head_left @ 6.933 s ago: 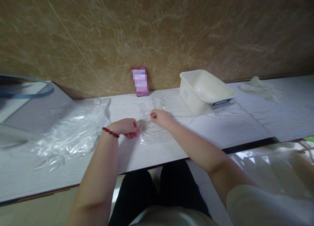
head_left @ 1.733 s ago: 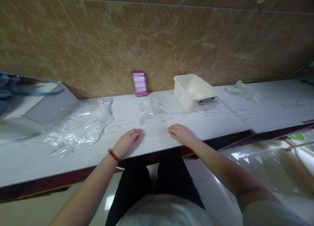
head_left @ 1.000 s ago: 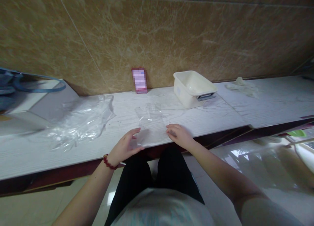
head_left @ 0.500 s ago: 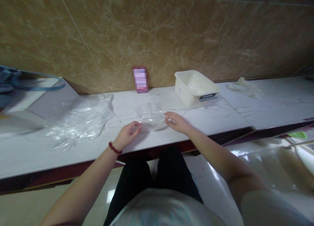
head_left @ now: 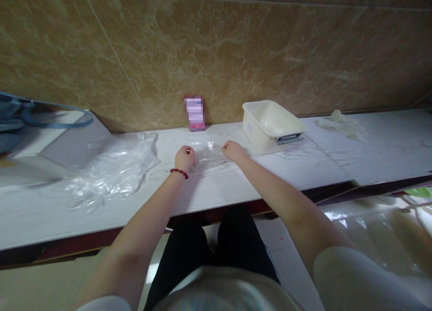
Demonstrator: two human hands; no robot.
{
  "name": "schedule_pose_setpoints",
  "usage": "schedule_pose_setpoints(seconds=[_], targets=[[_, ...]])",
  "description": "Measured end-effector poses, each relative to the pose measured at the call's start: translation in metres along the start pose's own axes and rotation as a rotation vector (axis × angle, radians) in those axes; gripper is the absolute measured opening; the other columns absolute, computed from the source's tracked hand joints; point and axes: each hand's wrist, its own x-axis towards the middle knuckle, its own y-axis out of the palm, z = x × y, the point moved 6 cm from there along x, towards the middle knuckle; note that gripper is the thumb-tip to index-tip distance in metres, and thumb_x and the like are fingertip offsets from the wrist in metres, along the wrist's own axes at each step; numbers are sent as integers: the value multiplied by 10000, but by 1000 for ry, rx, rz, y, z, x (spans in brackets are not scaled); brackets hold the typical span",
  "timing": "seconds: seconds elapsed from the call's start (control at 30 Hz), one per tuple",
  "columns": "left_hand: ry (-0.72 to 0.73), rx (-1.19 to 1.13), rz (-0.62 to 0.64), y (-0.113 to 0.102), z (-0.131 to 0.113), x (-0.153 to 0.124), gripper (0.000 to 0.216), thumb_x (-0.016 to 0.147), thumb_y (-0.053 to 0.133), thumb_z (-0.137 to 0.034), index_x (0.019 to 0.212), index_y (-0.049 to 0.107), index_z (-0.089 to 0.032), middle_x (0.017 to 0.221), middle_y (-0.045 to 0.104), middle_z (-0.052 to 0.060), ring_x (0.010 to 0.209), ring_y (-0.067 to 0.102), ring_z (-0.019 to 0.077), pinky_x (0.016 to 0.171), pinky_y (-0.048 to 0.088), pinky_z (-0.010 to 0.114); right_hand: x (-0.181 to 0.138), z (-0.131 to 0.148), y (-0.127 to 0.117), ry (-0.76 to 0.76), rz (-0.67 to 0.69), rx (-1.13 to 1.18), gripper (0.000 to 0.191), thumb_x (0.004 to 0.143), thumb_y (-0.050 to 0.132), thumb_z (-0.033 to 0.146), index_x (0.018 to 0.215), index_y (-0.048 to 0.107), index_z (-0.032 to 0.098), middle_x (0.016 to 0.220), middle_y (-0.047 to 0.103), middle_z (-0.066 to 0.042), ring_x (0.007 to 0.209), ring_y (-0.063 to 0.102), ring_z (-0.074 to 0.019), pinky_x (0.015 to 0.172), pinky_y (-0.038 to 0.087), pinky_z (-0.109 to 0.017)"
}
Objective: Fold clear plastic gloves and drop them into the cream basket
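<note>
A clear thin plastic glove [head_left: 208, 154] lies folded over on the white wood-grain table [head_left: 216, 185]. My left hand [head_left: 185, 157], with a red bead bracelet on the wrist, is closed on the glove's left edge. My right hand [head_left: 232, 150] pinches its right edge. Both hands are stretched far forward, toward the wall.
A crumpled clear plastic bag [head_left: 111, 169] lies to the left. A white plastic tub [head_left: 270, 124] stands on a scale at the right. A small pink box [head_left: 195, 113] leans on the brown marble wall. A pale crumpled glove [head_left: 340, 122] lies far right. A blue strap [head_left: 50, 117] is at far left.
Both hands gripped the glove's near edge at the table's front and carried it away from me, folding the glove over toward the wall.
</note>
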Motion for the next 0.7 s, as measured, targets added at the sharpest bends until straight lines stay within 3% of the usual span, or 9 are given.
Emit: schedule_pose_setpoints(seconds=[0.23,0.43,0.7], targets=[[146,343,-49,0,-8,-4,335,789,393,-244,1109,381,-143,729,635,96,734,605,230,627,413,307,4,3,7,6,71,-116,249,819,394,260,943,591,168,933,638,-120,879,589,-214,712,440,-300],[186,438,-80,5,-8,-1,325,789,405,-213,1105,366,-148,743,636,93,738,604,232,609,402,289,1,9,12,18,157,-199,277,866,332,238,1037,530,149,979,616,-134,909,580,-200,736,434,-300],[216,481,-106,4,-13,2,250,822,363,-216,1065,405,-176,783,622,83,740,594,219,593,395,279,0,10,12,5,136,-279,306,884,284,261,1092,474,142,931,615,-143,882,588,-242,687,449,-351]])
